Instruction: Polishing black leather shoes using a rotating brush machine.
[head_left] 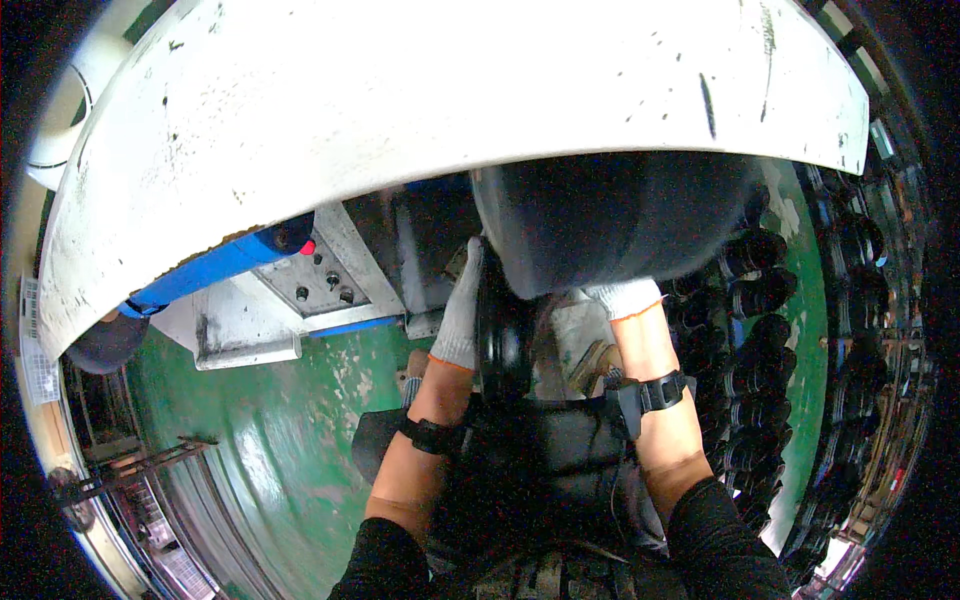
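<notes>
My left hand [463,310], in a white knit glove with an orange cuff, points upward with its fingers together. Its palm side lies against a black glossy upright piece [505,345], whose kind I cannot make out. Above that piece is a wide, dark, rounded roller-like form [620,220], smeared as if moving. My right hand [625,297], gloved the same way, reaches under the form's lower right edge, which hides its fingers. A large white, scuffed machine hood [450,90] covers the top of the roller-like form.
A grey control panel with knobs and a red button [307,247] sits left, below a blue bar [215,265]. Several dark rounded items, perhaps shoes [755,340], stand in rows at right. The green floor [270,420] spreads at left. A shoe [597,368] shows below my right hand.
</notes>
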